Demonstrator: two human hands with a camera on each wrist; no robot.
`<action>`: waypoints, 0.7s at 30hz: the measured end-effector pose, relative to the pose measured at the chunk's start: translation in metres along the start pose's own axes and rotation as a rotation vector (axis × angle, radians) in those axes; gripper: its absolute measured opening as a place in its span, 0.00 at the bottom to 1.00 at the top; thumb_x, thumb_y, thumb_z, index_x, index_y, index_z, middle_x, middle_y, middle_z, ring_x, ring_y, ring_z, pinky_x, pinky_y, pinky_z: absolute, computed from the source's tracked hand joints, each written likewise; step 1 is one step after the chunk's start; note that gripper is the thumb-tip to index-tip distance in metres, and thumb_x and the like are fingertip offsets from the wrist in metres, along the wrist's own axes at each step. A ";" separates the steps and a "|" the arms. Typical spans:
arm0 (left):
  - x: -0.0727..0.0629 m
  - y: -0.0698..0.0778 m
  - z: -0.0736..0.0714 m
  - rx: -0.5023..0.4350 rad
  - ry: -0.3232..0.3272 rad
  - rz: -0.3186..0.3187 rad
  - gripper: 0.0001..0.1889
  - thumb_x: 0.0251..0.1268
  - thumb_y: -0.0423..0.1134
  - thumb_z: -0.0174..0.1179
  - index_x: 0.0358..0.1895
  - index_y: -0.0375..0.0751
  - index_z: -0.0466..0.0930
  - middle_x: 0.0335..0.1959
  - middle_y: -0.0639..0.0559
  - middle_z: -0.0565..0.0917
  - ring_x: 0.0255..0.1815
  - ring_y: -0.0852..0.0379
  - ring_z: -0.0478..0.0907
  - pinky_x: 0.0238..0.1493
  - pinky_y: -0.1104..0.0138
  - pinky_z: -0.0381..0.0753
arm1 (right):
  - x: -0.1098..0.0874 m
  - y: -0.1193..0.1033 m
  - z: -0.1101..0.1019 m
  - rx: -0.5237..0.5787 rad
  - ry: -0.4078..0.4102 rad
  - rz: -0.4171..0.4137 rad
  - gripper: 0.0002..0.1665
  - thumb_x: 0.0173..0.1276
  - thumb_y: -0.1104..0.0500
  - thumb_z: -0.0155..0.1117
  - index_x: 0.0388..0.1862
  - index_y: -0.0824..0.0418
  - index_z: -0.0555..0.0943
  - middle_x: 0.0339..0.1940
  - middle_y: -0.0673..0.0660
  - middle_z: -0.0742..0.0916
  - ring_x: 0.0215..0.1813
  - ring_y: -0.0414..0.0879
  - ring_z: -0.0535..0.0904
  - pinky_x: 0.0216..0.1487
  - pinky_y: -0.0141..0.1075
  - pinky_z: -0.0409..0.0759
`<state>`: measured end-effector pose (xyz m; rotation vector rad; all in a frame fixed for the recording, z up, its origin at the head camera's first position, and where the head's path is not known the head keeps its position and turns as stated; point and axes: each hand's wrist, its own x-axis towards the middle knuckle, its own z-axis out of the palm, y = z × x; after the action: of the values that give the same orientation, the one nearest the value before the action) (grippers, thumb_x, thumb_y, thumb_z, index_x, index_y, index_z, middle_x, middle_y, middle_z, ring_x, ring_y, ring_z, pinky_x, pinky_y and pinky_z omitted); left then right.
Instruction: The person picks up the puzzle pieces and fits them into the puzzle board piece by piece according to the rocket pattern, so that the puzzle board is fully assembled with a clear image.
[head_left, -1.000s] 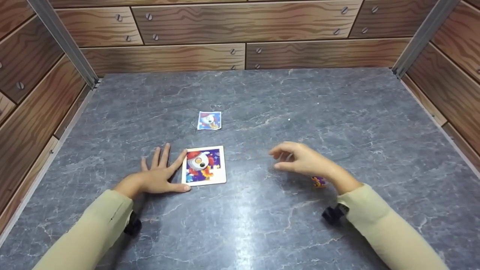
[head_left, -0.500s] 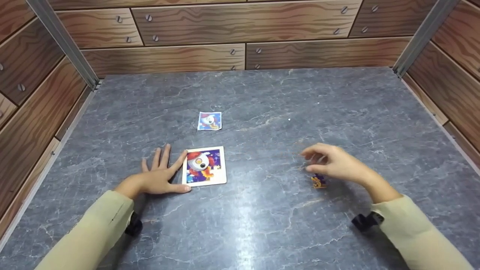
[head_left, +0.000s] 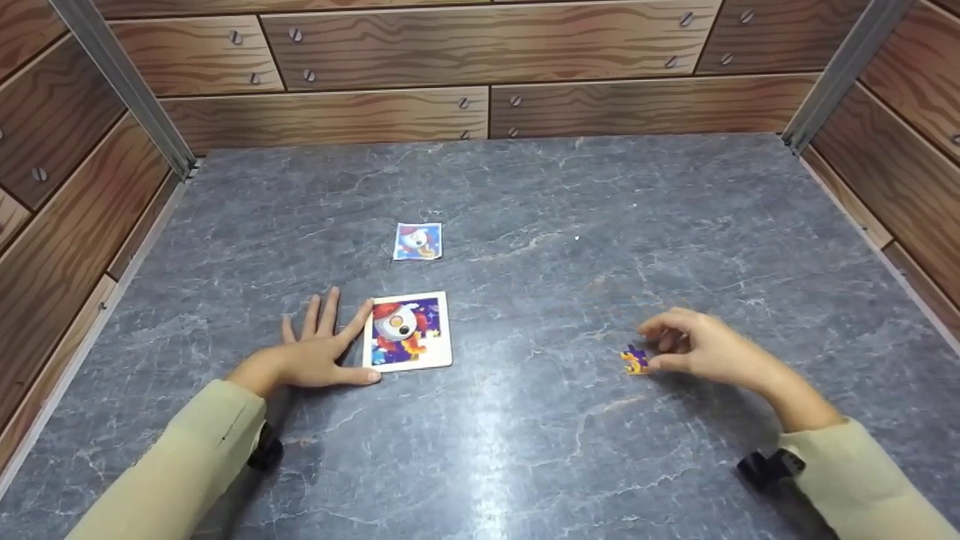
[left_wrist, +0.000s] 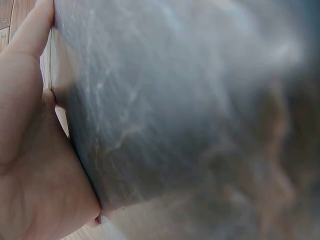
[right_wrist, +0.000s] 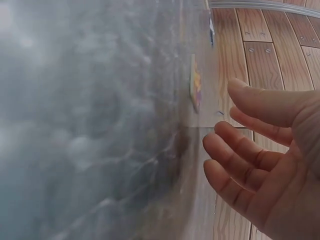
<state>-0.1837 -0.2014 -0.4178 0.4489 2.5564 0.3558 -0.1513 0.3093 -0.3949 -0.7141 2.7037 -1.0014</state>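
A white-framed jigsaw puzzle (head_left: 437,355) lies left of centre on the table. Its picture shows a round white character in red on purple, and the lower right part of the board is bare white. My left hand (head_left: 319,356) is spread flat beside it, index finger and thumb touching its left edge. To the right, a purple and orange puzzle piece (head_left: 634,361) lies on the table. My right hand (head_left: 701,346) hovers right at it, fingers loosely bent, thumb tip at its right side. In the right wrist view the piece (right_wrist: 195,82) stands apart from the fingers.
A small picture card (head_left: 418,241) with the same character lies behind the puzzle. The grey marbled table (head_left: 525,187) is enclosed by wood-patterned walls (head_left: 375,112) at the back and both sides.
My right hand has moved right and slightly toward me, from left of the puzzle piece to its right side, uncovering it. The left hand has stayed at the puzzle.
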 end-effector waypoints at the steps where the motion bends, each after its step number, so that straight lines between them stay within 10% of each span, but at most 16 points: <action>1: 0.000 0.000 0.000 0.003 0.001 0.000 0.57 0.48 0.78 0.48 0.73 0.60 0.25 0.69 0.37 0.16 0.67 0.35 0.13 0.52 0.32 0.17 | -0.001 0.001 0.001 -0.002 -0.006 0.009 0.24 0.53 0.60 0.73 0.48 0.68 0.79 0.38 0.56 0.83 0.38 0.49 0.78 0.39 0.35 0.79; 21: -0.003 0.000 0.000 -0.008 0.013 0.020 0.56 0.50 0.75 0.50 0.74 0.57 0.26 0.69 0.34 0.17 0.67 0.33 0.14 0.52 0.31 0.17 | -0.003 0.007 0.009 -0.110 -0.027 0.022 0.23 0.48 0.54 0.75 0.42 0.62 0.79 0.37 0.53 0.76 0.39 0.46 0.72 0.42 0.41 0.73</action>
<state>-0.1813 -0.2027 -0.4172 0.4710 2.5640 0.3767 -0.1487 0.3100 -0.4063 -0.7092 2.7545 -0.8367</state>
